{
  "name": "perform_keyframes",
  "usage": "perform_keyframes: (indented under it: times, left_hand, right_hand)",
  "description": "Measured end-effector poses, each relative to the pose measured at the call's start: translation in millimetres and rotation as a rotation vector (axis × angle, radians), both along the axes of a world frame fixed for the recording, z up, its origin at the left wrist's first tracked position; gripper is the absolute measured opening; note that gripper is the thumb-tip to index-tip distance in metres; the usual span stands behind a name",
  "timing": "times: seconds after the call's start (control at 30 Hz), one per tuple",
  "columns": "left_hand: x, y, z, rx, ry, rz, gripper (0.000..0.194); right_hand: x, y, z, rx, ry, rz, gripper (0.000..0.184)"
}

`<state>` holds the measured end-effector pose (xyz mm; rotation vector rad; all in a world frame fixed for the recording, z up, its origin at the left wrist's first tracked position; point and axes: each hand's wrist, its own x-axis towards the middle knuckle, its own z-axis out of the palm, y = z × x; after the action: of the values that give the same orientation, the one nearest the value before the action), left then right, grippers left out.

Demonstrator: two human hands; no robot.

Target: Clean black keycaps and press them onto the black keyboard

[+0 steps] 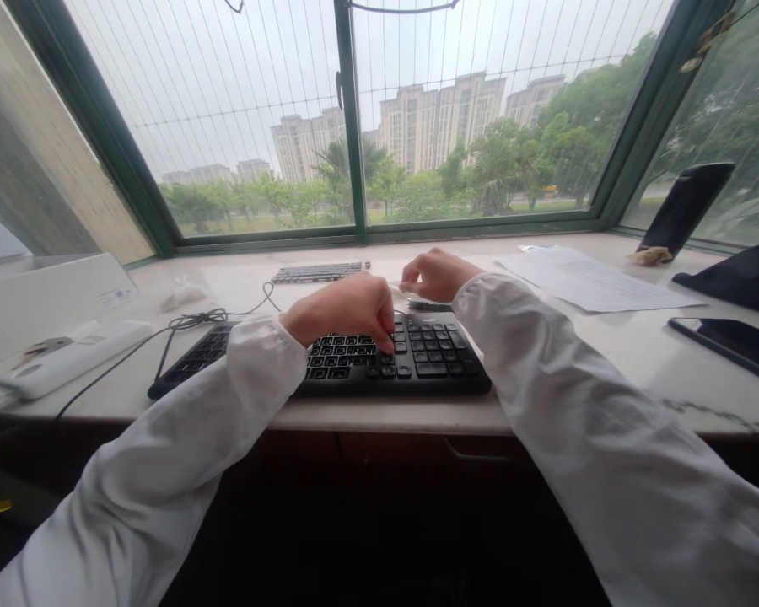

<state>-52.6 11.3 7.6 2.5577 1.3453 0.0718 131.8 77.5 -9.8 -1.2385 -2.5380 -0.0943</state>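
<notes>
A black computer keyboard (446,386) lies on the white sill in front of me. Its number pad at the right has keycaps, while the keys on the left show light square outlines. My left hand (352,310) is over the keyboard, fingers closed and thumb pointing down onto the keys left of the number pad; whatever is between the fingertips is hidden. Just behind the keyboard, my right hand (438,274) has its fingers curled together near a small clear wrapper-like thing. I cannot make out what it holds. A small dark object (427,306) lies below that hand.
Behind the keyboard is a strip of dark keys (320,272). A cable (199,318) and a white power strip (76,358) lie at left, near a white box (51,287). At right are paper sheets (598,278), a phone (734,341) and an upright black object (686,206).
</notes>
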Motion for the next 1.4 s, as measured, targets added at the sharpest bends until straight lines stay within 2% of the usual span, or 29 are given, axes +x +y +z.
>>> perform_keyframes:
  times: [0.23,0.67,0.87,1.17,1.4]
  left_hand:
    - [2.7,3.1,-4.3,0.048,-0.024,0.001,0.028]
    - [-6.1,16.7,-5.3,-0.103,-0.07,-0.068,0.037]
    - [-10.0,20.0,-9.3,-0.113,-0.132,-0.057,0.037]
    - [-12.3,18.1,-12.0,-0.13,-0.179,-0.052,0.04]
    - [-8.3,10.9,-7.4,-0.072,-0.146,-0.075,0.031]
  right_hand:
    - [-4.4,3.4,0.0,-0.01,-0.011,0.005,0.018]
    - [-0.6,7.3,-2.6,-0.009,-0.024,0.005,0.019]
    - [3.8,7.8,-1.3,-0.008,-0.001,0.004,0.02]
    - [3.9,8.6,-3.0,-0.026,-0.008,0.007,0.019]
    - [3.4,7.5,1.1,0.003,-0.018,0.014,0.019]
